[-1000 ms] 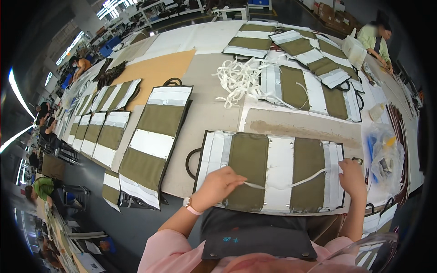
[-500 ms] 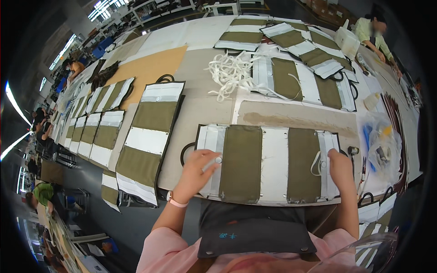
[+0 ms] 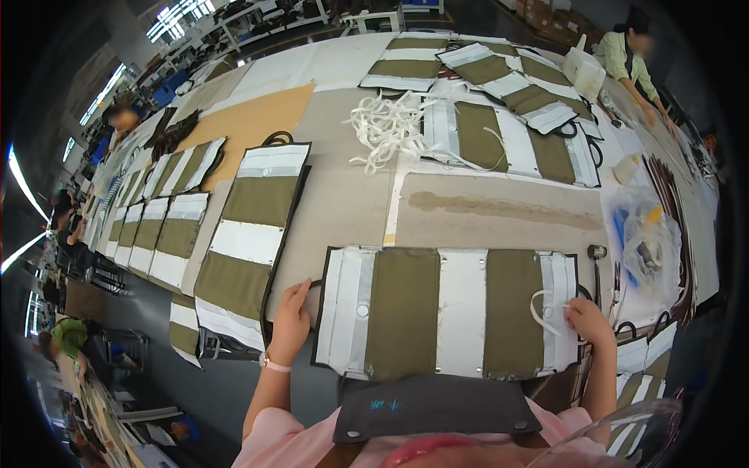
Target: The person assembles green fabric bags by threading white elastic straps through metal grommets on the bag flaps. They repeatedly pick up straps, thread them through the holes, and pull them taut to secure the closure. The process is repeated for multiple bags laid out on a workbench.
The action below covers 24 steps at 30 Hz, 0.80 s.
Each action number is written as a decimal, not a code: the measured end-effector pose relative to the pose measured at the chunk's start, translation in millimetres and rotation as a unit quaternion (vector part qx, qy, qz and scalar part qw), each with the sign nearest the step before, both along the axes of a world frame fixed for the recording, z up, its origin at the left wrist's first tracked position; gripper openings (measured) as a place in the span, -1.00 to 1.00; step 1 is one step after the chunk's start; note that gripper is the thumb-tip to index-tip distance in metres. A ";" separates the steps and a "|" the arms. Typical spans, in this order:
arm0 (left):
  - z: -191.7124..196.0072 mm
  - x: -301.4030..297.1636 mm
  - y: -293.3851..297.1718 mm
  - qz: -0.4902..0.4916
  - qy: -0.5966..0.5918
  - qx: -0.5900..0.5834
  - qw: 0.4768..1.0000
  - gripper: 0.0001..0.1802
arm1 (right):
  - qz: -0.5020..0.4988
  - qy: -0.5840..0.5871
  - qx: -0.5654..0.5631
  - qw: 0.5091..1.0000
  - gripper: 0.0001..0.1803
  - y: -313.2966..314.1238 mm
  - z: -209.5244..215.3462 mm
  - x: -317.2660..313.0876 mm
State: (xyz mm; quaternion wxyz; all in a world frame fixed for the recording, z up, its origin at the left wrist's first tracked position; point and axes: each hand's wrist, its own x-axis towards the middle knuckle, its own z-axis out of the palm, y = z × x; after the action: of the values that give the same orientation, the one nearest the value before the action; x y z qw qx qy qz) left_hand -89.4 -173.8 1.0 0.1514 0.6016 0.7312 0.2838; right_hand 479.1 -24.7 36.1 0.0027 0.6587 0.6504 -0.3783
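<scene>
Olive-and-white fabric panel point(image 3: 449, 312) lies flat at the table's point(image 3: 499, 210) near edge; left hand point(image 3: 290, 321) curls loosely at its left border; right hand point(image 3: 589, 321) pinches a white strap point(image 3: 542, 306); an uneven pull could skew the panel.

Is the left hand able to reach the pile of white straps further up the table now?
Probably not without leaning. The left hand rests at the near panel's left edge, and the white straps lie far up the table. Nothing blocks the way; only bare tabletop lies between.
</scene>
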 end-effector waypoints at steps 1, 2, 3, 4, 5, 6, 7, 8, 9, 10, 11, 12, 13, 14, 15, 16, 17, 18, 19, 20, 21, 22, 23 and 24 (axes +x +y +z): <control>3.5 2.4 -6.7 0.006 -0.010 -0.014 1.000 -0.43 | -0.018 0.030 0.012 0.999 -0.82 -6.5 7.7 2.7; 8.4 6.9 -7.6 0.009 0.089 -0.006 0.996 -0.45 | -0.033 0.061 0.021 0.997 -0.81 -10.6 11.5 4.3; 12.7 14.9 -6.4 0.013 0.186 0.001 0.982 -0.47 | -0.048 0.092 0.030 0.994 -0.81 -13.8 17.0 5.6; 19.8 24.4 -6.8 0.017 0.284 0.006 0.959 -0.49 | -0.066 0.106 0.088 0.988 -0.82 -14.5 30.7 -5.0; 31.8 35.6 -1.7 -0.010 0.220 0.034 0.975 -0.51 | -0.085 0.125 0.142 0.978 -0.82 -12.8 48.1 -30.1; 45.7 48.9 10.9 -0.037 0.152 0.061 0.986 -0.52 | -0.105 0.141 0.196 0.965 -0.82 -11.4 60.3 -57.3; 59.3 63.3 23.6 -0.066 0.083 0.088 0.990 -0.53 | -0.048 0.159 0.247 0.955 -0.84 -11.4 63.9 -81.7; 71.1 77.0 32.0 -0.118 -0.022 0.076 0.990 -0.53 | 0.013 0.176 0.296 0.939 -0.84 -13.0 67.8 -108.6; 77.2 92.0 40.5 -0.193 -0.100 0.078 0.973 -0.46 | 0.109 0.149 0.355 0.916 -0.82 -15.9 64.6 -135.9; 79.5 111.9 48.4 -0.231 -0.158 0.069 0.958 -0.43 | 0.205 0.113 0.410 0.881 -0.78 -19.4 62.1 -163.0; 80.6 128.5 54.5 -0.268 -0.213 0.061 0.938 -0.39 | 0.242 0.113 0.416 0.869 -0.74 -26.9 63.9 -189.4; 80.5 136.9 56.1 -0.276 -0.265 0.005 0.924 -0.37 | 0.282 0.118 0.423 0.853 -0.70 -32.7 64.6 -211.3; 78.2 143.5 59.3 -0.287 -0.320 -0.048 0.902 -0.36 | 0.287 0.150 0.435 0.840 -0.70 -35.0 61.7 -224.3; 75.4 147.2 62.2 -0.297 -0.375 -0.104 0.872 -0.34 | 0.290 0.179 0.444 0.829 -0.70 -36.0 55.9 -233.3; 78.0 146.7 65.3 -0.265 -0.464 -0.143 0.833 -0.47 | 0.294 0.208 0.452 0.816 -0.70 -35.0 53.3 -236.7; 79.2 140.6 68.6 -0.244 -0.489 -0.160 0.822 -0.53 | 0.300 0.214 0.411 0.834 -0.72 -32.5 53.0 -234.2; 79.4 130.8 71.0 -0.220 -0.516 -0.181 0.808 -0.59 | 0.305 0.219 0.364 0.852 -0.73 -29.3 52.7 -228.9; 78.6 120.2 74.3 -0.195 -0.542 -0.202 0.793 -0.64 | 0.310 0.224 0.316 0.868 -0.75 -25.2 53.0 -226.2; 74.0 113.8 74.7 -0.175 -0.543 -0.167 0.804 -0.77 | 0.296 0.257 0.258 0.883 -0.76 -24.1 53.2 -224.5; 69.8 110.1 75.9 -0.166 -0.528 -0.139 0.822 -0.78 | 0.277 0.285 0.198 0.896 -0.77 -22.5 53.2 -222.3; 73.8 105.2 76.9 -0.146 -0.508 -0.141 0.837 -0.78 | 0.255 0.312 0.137 0.905 -0.78 -19.5 53.3 -221.7; 72.8 99.4 77.0 -0.134 -0.497 -0.135 0.847 -0.80 | 0.234 0.306 0.113 0.916 -0.79 -16.1 54.6 -221.6; 69.7 93.9 77.2 -0.132 -0.487 -0.121 0.855 -0.82 | 0.211 0.299 0.088 0.926 -0.79 -12.6 52.9 -221.7; 65.8 88.0 77.3 -0.134 -0.488 -0.101 0.856 -0.81 | 0.187 0.292 0.064 0.936 -0.80 -10.5 51.8 -220.8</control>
State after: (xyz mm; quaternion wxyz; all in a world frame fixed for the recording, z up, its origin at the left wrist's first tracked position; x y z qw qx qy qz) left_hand -1.4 -96.6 66.8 0.5857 0.4595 0.4999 0.4427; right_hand 258.3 -35.2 87.9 -0.1585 0.3841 0.7569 -0.5045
